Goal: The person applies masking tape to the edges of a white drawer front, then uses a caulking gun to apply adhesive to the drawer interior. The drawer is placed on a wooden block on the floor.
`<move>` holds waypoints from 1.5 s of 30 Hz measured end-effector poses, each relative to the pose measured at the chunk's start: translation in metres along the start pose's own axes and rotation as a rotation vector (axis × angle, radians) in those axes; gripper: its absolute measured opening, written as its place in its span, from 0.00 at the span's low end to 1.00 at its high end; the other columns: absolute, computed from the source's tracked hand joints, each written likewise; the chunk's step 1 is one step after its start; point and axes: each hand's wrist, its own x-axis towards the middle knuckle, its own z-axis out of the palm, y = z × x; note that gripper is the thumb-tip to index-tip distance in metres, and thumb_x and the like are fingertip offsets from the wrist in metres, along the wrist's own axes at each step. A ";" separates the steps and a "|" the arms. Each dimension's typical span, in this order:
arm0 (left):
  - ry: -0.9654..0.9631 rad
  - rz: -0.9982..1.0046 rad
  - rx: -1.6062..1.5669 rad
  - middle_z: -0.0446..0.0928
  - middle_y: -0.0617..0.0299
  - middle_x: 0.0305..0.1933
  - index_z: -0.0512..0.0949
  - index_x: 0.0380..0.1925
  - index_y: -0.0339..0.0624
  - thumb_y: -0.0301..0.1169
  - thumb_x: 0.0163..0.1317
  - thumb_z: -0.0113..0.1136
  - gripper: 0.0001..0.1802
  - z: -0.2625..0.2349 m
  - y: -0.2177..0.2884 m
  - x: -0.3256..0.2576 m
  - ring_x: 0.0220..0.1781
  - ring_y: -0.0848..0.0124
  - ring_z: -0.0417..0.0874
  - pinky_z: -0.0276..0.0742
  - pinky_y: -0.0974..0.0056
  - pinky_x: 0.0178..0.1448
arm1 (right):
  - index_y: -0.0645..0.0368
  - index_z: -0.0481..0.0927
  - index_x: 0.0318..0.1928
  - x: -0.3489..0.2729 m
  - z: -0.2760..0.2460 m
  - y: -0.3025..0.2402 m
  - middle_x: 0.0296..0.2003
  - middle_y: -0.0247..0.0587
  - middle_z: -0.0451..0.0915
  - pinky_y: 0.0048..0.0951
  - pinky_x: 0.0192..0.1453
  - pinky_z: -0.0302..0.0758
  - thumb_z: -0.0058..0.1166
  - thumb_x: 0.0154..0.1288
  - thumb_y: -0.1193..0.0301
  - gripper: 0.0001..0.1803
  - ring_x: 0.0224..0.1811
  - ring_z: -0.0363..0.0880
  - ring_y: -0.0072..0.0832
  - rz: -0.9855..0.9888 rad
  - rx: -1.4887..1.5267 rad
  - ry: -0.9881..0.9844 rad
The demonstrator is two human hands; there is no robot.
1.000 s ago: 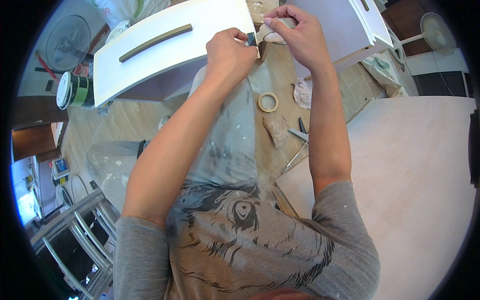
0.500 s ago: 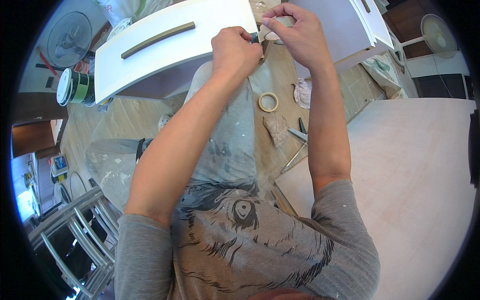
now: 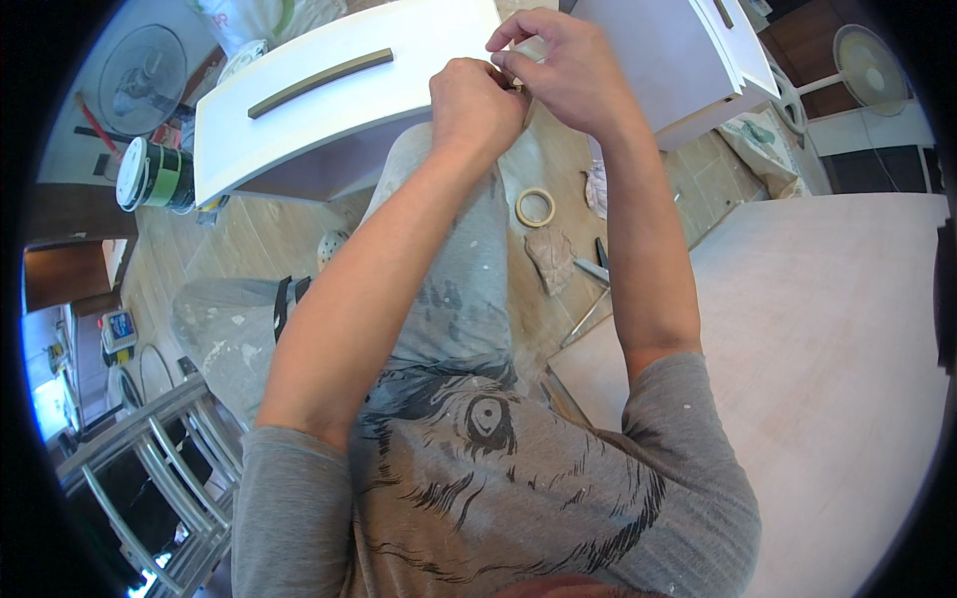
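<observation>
White drawer (image 3: 344,108), curved front (image 3: 429,45) up (bronze handle (image 3: 321,83)), pale tape roll (image 3: 533,47) near its right end, mostly hidden

Fairly bright light is filling the scene, with bluish-white glare (image 3: 48,401) burning out at the far left, while the drawer (image 3: 359,100) is whitening on its face and darkening into soft shadow underneath. The board (image 3: 817,379) is reflecting a pale, even tone. Fisheye distortion is bowing the drawer and stretching the ladder (image 3: 177,466), blackness is swallowing the corners, and detail is softening toward the rim.
</observation>
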 end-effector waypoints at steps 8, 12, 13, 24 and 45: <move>-0.016 -0.065 0.042 0.88 0.43 0.33 0.89 0.30 0.35 0.32 0.51 0.73 0.10 -0.002 0.002 0.000 0.39 0.50 0.91 0.85 0.54 0.48 | 0.60 0.86 0.36 -0.001 0.004 0.009 0.34 0.46 0.85 0.36 0.47 0.79 0.64 0.56 0.72 0.07 0.39 0.83 0.40 -0.121 -0.036 -0.035; -0.016 -0.102 0.059 0.87 0.43 0.31 0.88 0.28 0.35 0.32 0.51 0.73 0.10 0.001 0.007 0.000 0.38 0.49 0.91 0.85 0.53 0.47 | 0.60 0.85 0.34 -0.005 -0.002 0.021 0.34 0.43 0.86 0.35 0.48 0.78 0.63 0.56 0.73 0.06 0.40 0.83 0.37 -0.226 -0.014 -0.012; -0.008 -0.096 0.077 0.87 0.43 0.31 0.88 0.28 0.35 0.32 0.51 0.73 0.10 0.002 0.007 0.001 0.38 0.49 0.91 0.85 0.53 0.47 | 0.60 0.85 0.34 -0.007 -0.003 0.022 0.34 0.43 0.85 0.35 0.48 0.78 0.62 0.55 0.73 0.06 0.40 0.83 0.37 -0.228 0.012 -0.011; 0.015 -0.056 0.065 0.88 0.51 0.28 0.88 0.33 0.37 0.28 0.55 0.73 0.08 0.011 -0.017 0.010 0.30 0.63 0.91 0.86 0.60 0.41 | 0.62 0.85 0.34 -0.006 -0.005 0.037 0.34 0.39 0.87 0.30 0.48 0.78 0.64 0.55 0.72 0.08 0.39 0.84 0.28 -0.127 0.120 0.060; -0.045 -0.051 -0.092 0.88 0.49 0.31 0.89 0.43 0.36 0.28 0.57 0.71 0.13 -0.001 -0.017 0.003 0.36 0.60 0.91 0.84 0.57 0.49 | 0.62 0.84 0.35 -0.008 -0.017 0.054 0.33 0.32 0.85 0.27 0.53 0.76 0.67 0.61 0.70 0.09 0.42 0.80 0.22 0.010 0.130 0.127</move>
